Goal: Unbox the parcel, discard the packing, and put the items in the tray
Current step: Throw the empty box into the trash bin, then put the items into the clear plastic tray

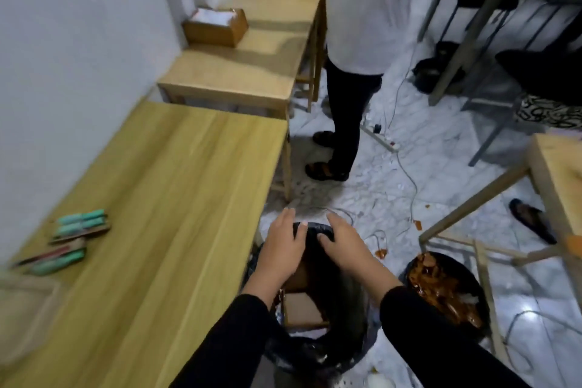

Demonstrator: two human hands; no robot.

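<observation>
Both my hands hover over a black-lined bin (343,334) on the floor beside the wooden table (163,198). My left hand (283,246) and my right hand (341,244) have their fingers spread above the bin's far rim, holding nothing. Inside the bin lies a brown cardboard box (302,309) with torn flaps. Several teal-handled items in packaging (80,225) lie at the table's left side, with more (56,261) just below them. The pale corner of a tray (22,296) shows, blurred, at the left edge.
A second bin (447,287) full of brown packing stands to the right. A person in a white shirt (352,72) stands ahead. Cables and a power strip (382,140) cross the marble floor. More wooden tables, a small wooden box (215,27) and a sandal (532,220) are around.
</observation>
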